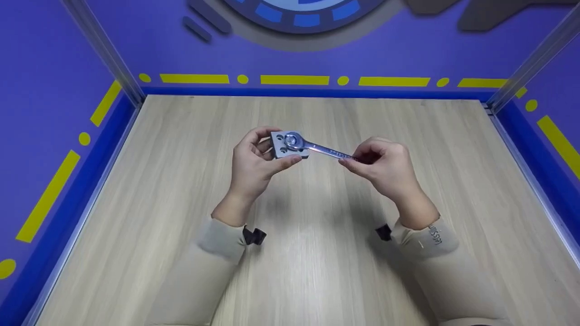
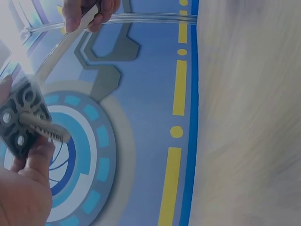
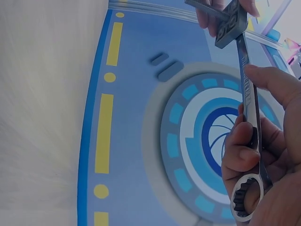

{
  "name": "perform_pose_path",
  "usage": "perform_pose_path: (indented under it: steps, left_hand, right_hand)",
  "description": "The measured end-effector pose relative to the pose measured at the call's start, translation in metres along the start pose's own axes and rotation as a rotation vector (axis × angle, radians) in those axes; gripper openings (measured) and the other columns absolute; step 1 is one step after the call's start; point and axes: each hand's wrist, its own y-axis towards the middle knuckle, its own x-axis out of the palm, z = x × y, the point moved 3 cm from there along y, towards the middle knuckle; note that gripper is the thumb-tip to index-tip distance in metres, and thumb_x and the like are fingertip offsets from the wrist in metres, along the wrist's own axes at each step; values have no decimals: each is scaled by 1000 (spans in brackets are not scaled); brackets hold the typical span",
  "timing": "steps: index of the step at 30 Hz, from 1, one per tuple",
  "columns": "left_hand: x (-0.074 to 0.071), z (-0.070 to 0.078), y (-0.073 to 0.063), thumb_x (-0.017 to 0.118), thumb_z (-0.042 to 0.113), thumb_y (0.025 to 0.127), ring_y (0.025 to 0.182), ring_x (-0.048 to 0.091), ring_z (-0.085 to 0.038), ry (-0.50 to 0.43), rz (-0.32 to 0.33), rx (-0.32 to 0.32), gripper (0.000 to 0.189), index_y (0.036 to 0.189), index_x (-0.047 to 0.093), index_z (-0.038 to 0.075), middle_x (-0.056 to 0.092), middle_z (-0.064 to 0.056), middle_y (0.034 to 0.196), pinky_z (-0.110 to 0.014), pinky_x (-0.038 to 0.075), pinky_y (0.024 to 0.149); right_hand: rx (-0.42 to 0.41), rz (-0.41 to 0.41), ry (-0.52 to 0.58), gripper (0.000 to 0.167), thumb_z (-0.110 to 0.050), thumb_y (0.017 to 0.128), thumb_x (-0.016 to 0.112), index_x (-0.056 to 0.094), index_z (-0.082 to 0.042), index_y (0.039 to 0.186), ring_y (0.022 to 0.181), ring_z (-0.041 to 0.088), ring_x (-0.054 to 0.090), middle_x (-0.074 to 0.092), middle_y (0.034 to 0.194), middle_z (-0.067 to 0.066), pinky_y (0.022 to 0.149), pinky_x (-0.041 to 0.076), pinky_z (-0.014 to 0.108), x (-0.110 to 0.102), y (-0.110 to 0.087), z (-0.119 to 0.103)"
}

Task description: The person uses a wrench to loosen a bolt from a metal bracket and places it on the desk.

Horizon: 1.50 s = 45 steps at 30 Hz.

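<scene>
The left grip [image 1: 253, 156] was clamped on the edges of a grey block [image 1: 277, 144], thumb along the near edge, seemingly to steady it while leaving most of its holed face uncovered. The right grip [image 1: 385, 163] was closed round a wrench [image 1: 324, 151] toward its free ring, probably for leverage. The other ring sat around the head of a bolt [image 2: 44, 128], whose threaded shank stuck out behind the block. All were held above the wooden surface [image 1: 308, 253], presumably giving that shank room.
</scene>
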Motion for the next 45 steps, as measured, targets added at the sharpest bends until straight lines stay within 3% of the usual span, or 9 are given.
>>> perform_pose_path:
  steps: [3, 8, 17, 26, 32, 39, 45]
  left_hand:
    - [0, 3, -2, 95, -9, 80, 120, 82, -25, -9, -49, 2, 65, 138, 66, -8, 78, -25, 133, -33, 73, 96]
    - [2, 10, -7, 99, -6, 78, 119, 82, -24, 63, -141, 7, 67, 138, 69, -6, 77, -24, 134, -34, 72, 101]
    - [9, 13, -11, 103, 2, 74, 108, 83, -17, 63, -337, 33, 67, 132, 72, -9, 81, -21, 125, -36, 72, 101]
    - [10, 17, -12, 102, -5, 72, 108, 83, -17, 57, -382, 24, 65, 131, 73, -9, 81, -15, 123, -36, 73, 100]
    - [4, 18, -10, 106, 10, 75, 112, 82, -19, 70, -336, 57, 71, 134, 71, -8, 79, -21, 128, -36, 72, 103]
    - [2, 19, -8, 102, -3, 76, 127, 76, -21, 97, -114, 115, 71, 136, 64, -5, 72, -17, 136, -34, 67, 112]
    - [4, 16, -8, 101, -7, 75, 127, 76, -25, 101, -6, 155, 73, 136, 61, -7, 70, -19, 137, -36, 66, 115]
  right_hand:
    - [8, -9, 37, 23, -12, 85, 102, 80, -5, 85, 71, 8, 64, 72, 86, -3, 59, 53, 14, -3, 2, 3]
    - [-13, -36, 77, 22, -7, 81, 103, 81, -5, 83, 71, 6, 62, 72, 82, -10, 60, 53, 14, -13, 5, 7]
    - [-234, -98, 82, 21, 6, 77, 101, 88, -8, 85, 69, 6, 60, 77, 84, -10, 57, 49, 14, -33, 7, 9]
    - [-316, -103, 70, 22, 8, 75, 101, 88, -6, 87, 68, 5, 61, 80, 85, -1, 57, 49, 13, -42, 8, 11]
    - [-289, -49, 54, 21, 9, 75, 101, 87, -5, 85, 69, 3, 62, 78, 84, -9, 58, 50, 12, -50, 7, 11]
    - [-198, 109, 89, 17, 6, 80, 99, 85, -3, 84, 67, 4, 63, 76, 84, -11, 57, 53, 13, -49, 5, 6]
    - [-163, 136, 47, 16, -5, 82, 102, 86, -7, 85, 66, 8, 62, 75, 85, -10, 56, 52, 14, -29, 1, -1]
